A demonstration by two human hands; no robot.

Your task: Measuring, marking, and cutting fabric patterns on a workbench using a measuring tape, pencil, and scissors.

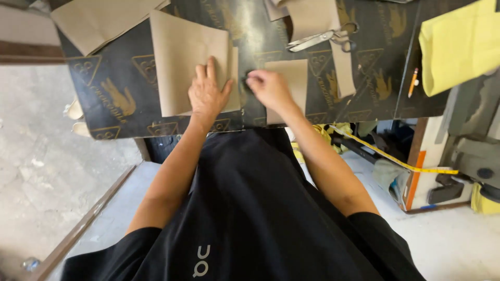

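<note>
1. Bare grey concrete floor [31,177] fills the far left, with a brown strip [83,224] running diagonally along its edge.
2. Your counter [112,67] is covered in a black sheet printed with gold emblems; its near edge stops just in front of your black shirt.
3. At the top left of the counter lies a loose tan paper sheet [94,21], partly under the next piece.
4. Your left hand [207,93] lies flat, fingers spread, palm down on a large tan paper piece [182,57]; it presses the sheet and grips nothing.
5. Your right hand [268,88] is curled, fingertips pinched on a small dark object [245,80] too small to make out, in the gap between the large piece and a smaller tan rectangle [291,83], on which the hand partly rests.
6. Scissors [323,39] lie farther back, on another tan strip [344,62] that runs towards you.
7. A pencil [413,82] lies near the counter's right end, just beside a folded yellow cloth [458,47].
8. Below the counter on the right, a yellow measuring tape [396,160] slants across clutter, with an orange-edged board [414,177] and pale floor beneath.
</note>
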